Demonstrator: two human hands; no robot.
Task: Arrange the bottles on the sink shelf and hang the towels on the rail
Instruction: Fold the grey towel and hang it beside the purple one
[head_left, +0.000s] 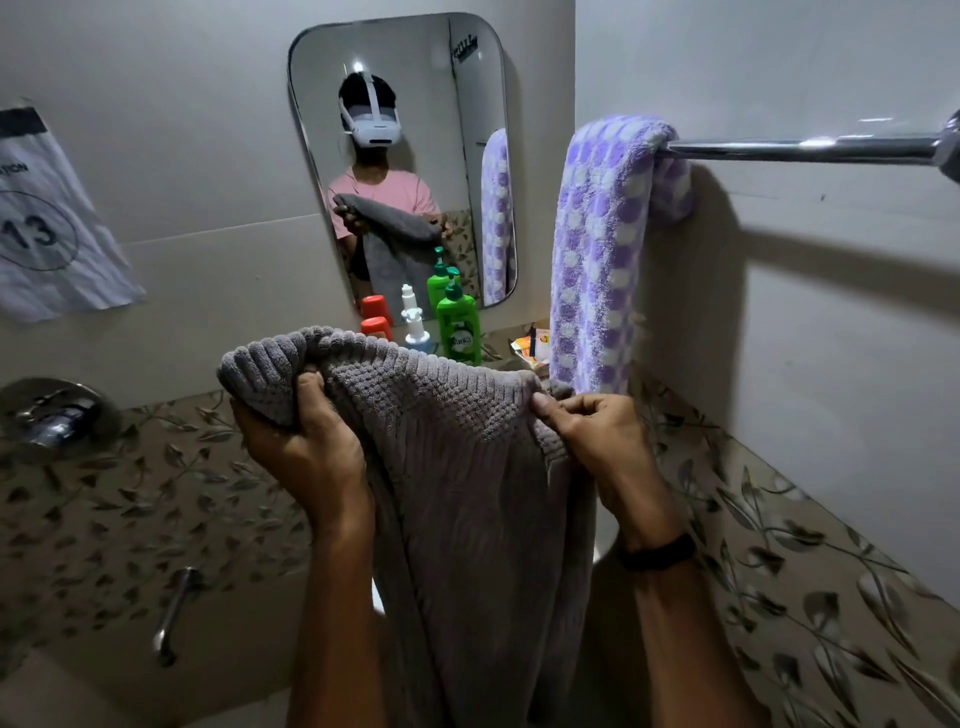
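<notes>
I hold a grey ribbed towel (457, 467) up in front of me by its top edge. My left hand (306, 447) grips the left corner and my right hand (597, 436) pinches the right corner; the rest hangs down between my arms. A purple and white checked towel (597, 249) hangs over the left end of the chrome rail (800, 148) on the right wall. Behind the grey towel, below the mirror, stand a green pump bottle (460, 327), a small white pump bottle (415, 327) and an orange-capped bottle (376, 327), partly hidden.
A mirror (400, 104) hangs on the far wall and reflects me and the towel. A paper sheet (47, 218) is stuck on the left wall. A chrome tap (49, 415) and a handle (174, 613) sit at the lower left. Sachets (532, 345) lie beside the green bottle.
</notes>
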